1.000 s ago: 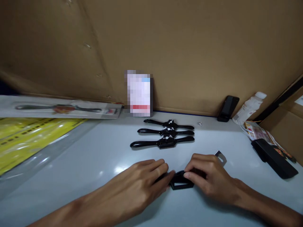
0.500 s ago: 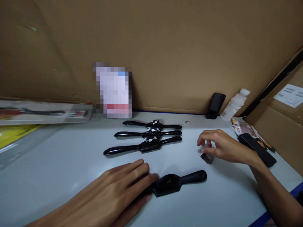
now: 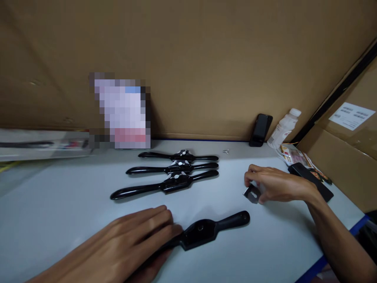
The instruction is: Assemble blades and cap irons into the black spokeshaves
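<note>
My left hand (image 3: 141,239) is closed round the left handle of a black spokeshave body (image 3: 200,232), which lies near the front of the table with its bare bed and a small hole showing. On the right, my right hand (image 3: 268,184) pinches a small dark metal spokeshave blade (image 3: 252,194) with a slot in it, held low over the tabletop. Whether the blade touches the table I cannot tell. Beyond my hands lie three black spokeshaves fitted with silvery screws: a near one (image 3: 176,182), a middle one (image 3: 171,169) and a far one (image 3: 179,156).
A small silvery wing-shaped screw (image 3: 226,151) lies near the back. At the back right stand a black phone-like device (image 3: 260,129) and a plastic bottle (image 3: 284,129). A black case (image 3: 310,182) lies behind my right wrist. Packaged goods (image 3: 44,145) are at left, and cardboard (image 3: 200,70) walls the back.
My right thumb has shifted to the blade's right edge, and the blade now shows more plainly, tilted up. My left hand keeps its hold on the spokeshave body. The view has swung slightly right.
</note>
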`<action>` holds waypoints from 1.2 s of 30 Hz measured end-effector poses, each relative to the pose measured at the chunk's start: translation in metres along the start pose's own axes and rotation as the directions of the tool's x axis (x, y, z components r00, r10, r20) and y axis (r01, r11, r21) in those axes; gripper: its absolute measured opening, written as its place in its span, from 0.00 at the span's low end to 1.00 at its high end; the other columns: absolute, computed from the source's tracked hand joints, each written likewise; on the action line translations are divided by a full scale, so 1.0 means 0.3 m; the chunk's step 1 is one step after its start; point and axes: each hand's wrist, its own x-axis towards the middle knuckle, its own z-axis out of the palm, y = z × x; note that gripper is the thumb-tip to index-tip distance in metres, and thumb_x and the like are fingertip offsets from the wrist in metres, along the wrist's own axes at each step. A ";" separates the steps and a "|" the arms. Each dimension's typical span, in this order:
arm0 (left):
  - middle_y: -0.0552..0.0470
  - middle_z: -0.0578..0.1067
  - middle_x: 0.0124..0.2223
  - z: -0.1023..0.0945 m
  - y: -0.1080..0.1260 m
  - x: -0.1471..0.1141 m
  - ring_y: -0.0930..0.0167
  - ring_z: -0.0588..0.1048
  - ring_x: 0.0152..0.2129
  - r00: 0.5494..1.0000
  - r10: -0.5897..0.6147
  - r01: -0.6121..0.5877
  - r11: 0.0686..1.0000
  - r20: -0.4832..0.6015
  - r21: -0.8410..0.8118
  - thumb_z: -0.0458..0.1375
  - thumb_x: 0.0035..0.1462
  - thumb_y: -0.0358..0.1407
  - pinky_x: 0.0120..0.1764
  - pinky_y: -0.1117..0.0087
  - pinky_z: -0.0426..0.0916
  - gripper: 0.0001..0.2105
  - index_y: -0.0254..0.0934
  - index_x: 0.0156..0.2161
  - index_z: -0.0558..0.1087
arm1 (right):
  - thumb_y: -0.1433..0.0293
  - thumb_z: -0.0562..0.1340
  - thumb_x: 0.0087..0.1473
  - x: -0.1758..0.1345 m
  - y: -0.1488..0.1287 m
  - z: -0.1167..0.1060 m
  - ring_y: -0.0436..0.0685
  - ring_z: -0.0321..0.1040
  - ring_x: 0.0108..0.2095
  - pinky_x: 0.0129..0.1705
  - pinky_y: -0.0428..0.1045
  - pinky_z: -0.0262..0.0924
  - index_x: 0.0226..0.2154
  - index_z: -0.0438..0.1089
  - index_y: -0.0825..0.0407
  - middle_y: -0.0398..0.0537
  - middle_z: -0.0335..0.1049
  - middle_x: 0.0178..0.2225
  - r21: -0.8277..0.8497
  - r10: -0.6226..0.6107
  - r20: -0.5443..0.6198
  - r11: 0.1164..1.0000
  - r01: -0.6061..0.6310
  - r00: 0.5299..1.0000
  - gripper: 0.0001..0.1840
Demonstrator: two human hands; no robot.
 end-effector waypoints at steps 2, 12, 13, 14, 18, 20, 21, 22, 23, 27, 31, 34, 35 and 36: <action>0.48 0.81 0.48 0.005 0.008 0.007 0.67 0.80 0.45 1.000 0.022 -0.022 1.000 0.013 0.022 0.52 0.65 0.27 0.46 0.69 0.78 0.18 0.41 0.55 0.77 | 0.76 0.71 0.49 0.006 0.006 0.004 0.58 0.66 0.42 0.43 0.51 0.57 0.42 0.72 0.50 0.47 0.68 0.46 0.010 -0.008 -0.037 1.000 0.009 0.999 0.18; 0.47 0.79 0.37 -0.040 0.059 0.105 0.67 0.76 0.31 0.993 0.112 -0.115 0.989 0.040 0.090 0.47 0.70 0.26 0.35 0.67 0.75 0.16 0.37 0.44 0.79 | 0.77 0.72 0.45 0.056 0.038 0.044 0.55 0.66 0.33 0.33 0.48 0.54 0.38 0.75 0.48 0.41 0.73 0.31 0.199 -0.067 -0.235 0.973 0.116 0.970 0.16; 0.47 0.79 0.36 -0.044 0.061 0.110 0.67 0.75 0.30 0.992 0.112 -0.117 0.988 0.059 0.098 0.48 0.70 0.25 0.34 0.67 0.74 0.16 0.36 0.42 0.79 | 0.76 0.70 0.47 0.064 0.032 0.047 0.54 0.65 0.32 0.33 0.48 0.54 0.35 0.76 0.49 0.41 0.72 0.29 0.229 -0.085 -0.244 0.963 0.143 0.966 0.11; 0.48 0.79 0.35 -0.046 0.063 0.114 0.68 0.74 0.29 0.991 0.111 -0.118 0.988 0.074 0.102 0.48 0.70 0.25 0.32 0.68 0.73 0.15 0.36 0.42 0.79 | 0.76 0.69 0.48 0.074 0.021 0.053 0.53 0.64 0.30 0.33 0.48 0.54 0.32 0.75 0.49 0.40 0.71 0.27 0.278 -0.084 -0.269 0.947 0.161 0.959 0.07; 0.49 0.77 0.33 -0.042 0.067 0.119 0.68 0.73 0.27 0.990 0.116 -0.124 0.987 0.081 0.101 0.47 0.72 0.26 0.30 0.68 0.71 0.16 0.34 0.42 0.78 | 0.67 0.70 0.49 0.111 -0.065 0.102 0.51 0.61 0.27 0.30 0.47 0.54 0.26 0.67 0.50 0.38 0.67 0.25 0.606 0.067 -0.433 0.760 0.235 0.899 0.11; 0.51 0.75 0.31 -0.039 0.070 0.122 0.68 0.72 0.26 0.990 0.121 -0.128 0.986 0.072 0.105 0.45 0.73 0.25 0.29 0.68 0.70 0.17 0.33 0.42 0.77 | 0.65 0.71 0.50 0.123 -0.118 0.139 0.52 0.65 0.29 0.32 0.48 0.59 0.31 0.70 0.50 0.40 0.69 0.28 0.683 0.053 -0.460 0.659 0.315 0.886 0.11; 0.51 0.75 0.31 -0.039 0.071 0.124 0.68 0.72 0.26 0.990 0.126 -0.133 0.985 0.069 0.110 0.45 0.74 0.25 0.28 0.67 0.69 0.17 0.33 0.43 0.77 | 0.65 0.71 0.51 0.126 -0.142 0.157 0.52 0.67 0.31 0.33 0.48 0.61 0.34 0.71 0.50 0.41 0.70 0.29 0.693 0.041 -0.476 0.632 0.346 0.879 0.10; 0.51 0.75 0.30 -0.038 0.072 0.125 0.68 0.72 0.26 0.989 0.131 -0.138 0.984 0.063 0.117 0.44 0.74 0.25 0.28 0.67 0.68 0.17 0.33 0.43 0.77 | 0.66 0.70 0.52 0.127 -0.164 0.175 0.53 0.68 0.32 0.35 0.49 0.62 0.36 0.73 0.50 0.41 0.70 0.30 0.696 0.034 -0.490 0.616 0.368 0.871 0.10; 0.51 0.75 0.31 -0.038 0.073 0.126 0.68 0.72 0.26 0.989 0.138 -0.145 0.982 0.060 0.123 0.43 0.74 0.25 0.28 0.66 0.68 0.18 0.32 0.43 0.76 | 0.67 0.69 0.53 0.127 -0.183 0.190 0.53 0.68 0.32 0.35 0.49 0.63 0.38 0.74 0.50 0.41 0.70 0.30 0.696 0.029 -0.502 0.606 0.385 0.864 0.09; 0.50 0.76 0.32 -0.040 0.076 0.124 0.67 0.73 0.28 0.987 0.147 -0.155 0.978 0.061 0.141 0.44 0.73 0.25 0.29 0.65 0.68 0.17 0.33 0.42 0.76 | 0.68 0.67 0.53 0.121 -0.232 0.223 0.53 0.68 0.31 0.36 0.50 0.64 0.33 0.73 0.50 0.41 0.70 0.29 0.697 0.057 -0.550 0.580 0.421 0.833 0.04; 0.51 0.76 0.33 -0.041 0.076 0.120 0.67 0.73 0.29 0.986 0.150 -0.160 0.977 0.077 0.140 0.48 0.72 0.24 0.31 0.66 0.68 0.13 0.33 0.43 0.75 | 0.68 0.67 0.52 0.115 -0.253 0.224 0.54 0.67 0.31 0.35 0.51 0.63 0.30 0.71 0.49 0.42 0.72 0.28 0.662 0.138 -0.628 0.611 0.434 0.766 0.04; 0.51 0.76 0.33 -0.037 0.073 0.119 0.68 0.72 0.29 0.985 0.152 -0.162 0.977 0.076 0.137 0.51 0.71 0.24 0.32 0.67 0.68 0.10 0.33 0.44 0.75 | 0.67 0.66 0.53 0.112 -0.263 0.224 0.54 0.65 0.30 0.33 0.50 0.61 0.29 0.72 0.49 0.42 0.72 0.27 0.641 0.164 -0.652 0.641 0.423 0.740 0.04; 0.51 0.76 0.33 -0.036 0.071 0.119 0.68 0.72 0.29 0.985 0.154 -0.163 0.977 0.073 0.137 0.51 0.70 0.24 0.32 0.66 0.67 0.10 0.33 0.44 0.75 | 0.67 0.66 0.54 0.112 -0.266 0.225 0.54 0.65 0.30 0.33 0.50 0.60 0.29 0.73 0.49 0.43 0.72 0.27 0.643 0.159 -0.649 0.638 0.424 0.744 0.04; 0.51 0.76 0.33 -0.035 0.070 0.119 0.68 0.72 0.29 0.985 0.160 -0.168 0.976 0.072 0.136 0.51 0.71 0.24 0.31 0.66 0.67 0.10 0.33 0.44 0.75 | 0.67 0.66 0.55 0.112 -0.269 0.227 0.54 0.66 0.30 0.33 0.50 0.61 0.30 0.73 0.49 0.43 0.73 0.28 0.646 0.147 -0.643 0.631 0.429 0.752 0.04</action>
